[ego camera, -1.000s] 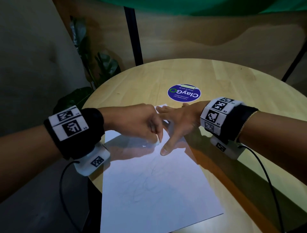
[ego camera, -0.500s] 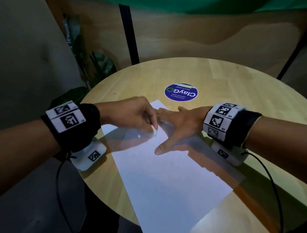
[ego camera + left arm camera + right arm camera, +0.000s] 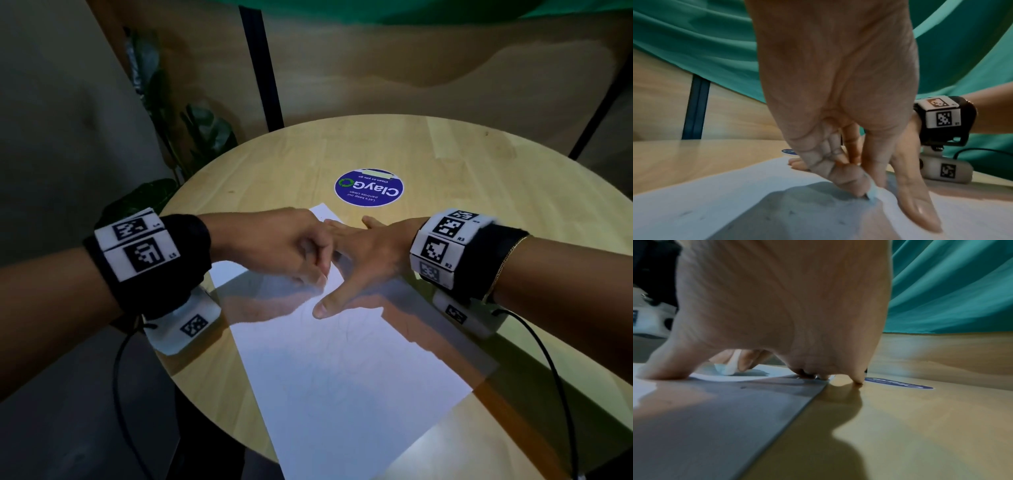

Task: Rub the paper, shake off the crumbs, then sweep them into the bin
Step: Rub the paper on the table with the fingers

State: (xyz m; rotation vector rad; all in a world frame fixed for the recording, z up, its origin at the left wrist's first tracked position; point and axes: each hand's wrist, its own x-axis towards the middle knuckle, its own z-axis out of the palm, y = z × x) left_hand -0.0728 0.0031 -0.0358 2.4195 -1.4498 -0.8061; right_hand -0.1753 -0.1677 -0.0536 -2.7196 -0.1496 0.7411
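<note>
A white sheet of paper [image 3: 342,377] with faint pencil lines lies slanted on the round wooden table [image 3: 445,154]. My left hand [image 3: 274,246] pinches a small white eraser [image 3: 872,194] and holds its tip down on the far part of the sheet; the eraser [image 3: 725,368] also shows under the palm in the right wrist view. My right hand [image 3: 363,253] lies spread beside it, thumb and straight fingers pressed on the paper, little finger on the wood. A few dark specks [image 3: 686,213] dot the sheet. No bin is in view.
A blue round sticker [image 3: 369,187] is stuck on the table just beyond the hands. A leafy plant [image 3: 202,133] and a black post [image 3: 262,65] stand behind the table's far left rim. The paper's near corner overhangs the table's front edge.
My left hand has shifted the eraser a short way back and forth over the sheet. The paper now lies more slanted in the view. My right hand has stayed pressed in place.
</note>
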